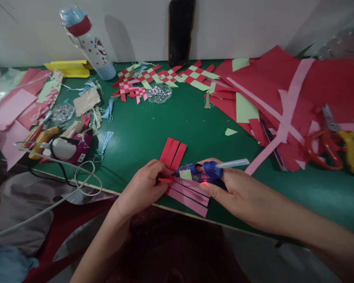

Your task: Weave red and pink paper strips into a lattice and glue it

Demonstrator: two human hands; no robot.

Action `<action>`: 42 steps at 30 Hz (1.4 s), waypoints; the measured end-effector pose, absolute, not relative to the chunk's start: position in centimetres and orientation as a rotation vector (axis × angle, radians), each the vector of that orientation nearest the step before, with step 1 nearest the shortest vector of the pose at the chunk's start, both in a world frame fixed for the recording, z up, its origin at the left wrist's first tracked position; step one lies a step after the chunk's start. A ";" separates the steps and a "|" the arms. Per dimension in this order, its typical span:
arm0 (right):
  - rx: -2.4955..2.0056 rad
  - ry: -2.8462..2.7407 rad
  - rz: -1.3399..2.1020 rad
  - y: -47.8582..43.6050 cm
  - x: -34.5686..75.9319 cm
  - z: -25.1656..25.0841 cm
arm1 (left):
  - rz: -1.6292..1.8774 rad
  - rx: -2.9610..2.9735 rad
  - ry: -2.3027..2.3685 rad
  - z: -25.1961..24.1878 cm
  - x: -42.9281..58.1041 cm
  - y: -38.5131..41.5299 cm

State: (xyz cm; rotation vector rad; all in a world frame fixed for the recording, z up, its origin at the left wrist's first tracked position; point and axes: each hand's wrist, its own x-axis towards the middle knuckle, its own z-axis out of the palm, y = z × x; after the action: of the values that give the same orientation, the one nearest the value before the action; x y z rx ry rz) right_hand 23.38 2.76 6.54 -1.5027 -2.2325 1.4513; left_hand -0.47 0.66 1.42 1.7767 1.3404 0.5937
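A green worktop (165, 118) is lying cluttered against a white wall. At its near edge the left hand (146, 184) is pinching a red paper strip (165, 180) (light, limp, easily creased, so best held at its end). The right hand (238, 192) is gripping a blue glue gun (205, 172), its nozzle at the strip.

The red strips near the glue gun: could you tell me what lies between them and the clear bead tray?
Head view: only bare green table lies between the red strips and the bead tray.
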 end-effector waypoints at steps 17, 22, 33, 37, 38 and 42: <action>-1.524 -2.163 1.469 2.7 24.1 6.1 | 0.607 1.772 1.318 1.5 -0.4 0.7; -1.542 -1.954 1.560 2.8 25.2 5.3 | 0.609 1.791 1.329 1.5 -0.3 0.7; -1.398 -1.561 1.671 2.5 27.6 4.7 | 0.500 1.746 1.501 1.7 0.3 0.6; -1.477 -1.516 1.651 1.9 28.5 4.5 | 0.550 1.790 1.532 1.5 0.8 0.5; -1.481 -1.505 1.654 1.8 28.7 4.4 | 0.550 1.813 1.541 1.5 0.9 0.6; -1.465 -1.459 1.669 1.3 29.1 3.8 | 0.534 1.885 1.599 1.6 1.4 0.6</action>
State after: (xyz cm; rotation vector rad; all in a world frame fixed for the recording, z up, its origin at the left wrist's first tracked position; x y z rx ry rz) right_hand 29.12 1.32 3.80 -1.4647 -1.4585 1.6692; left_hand 1.42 0.63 1.59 1.8854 1.5995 0.5336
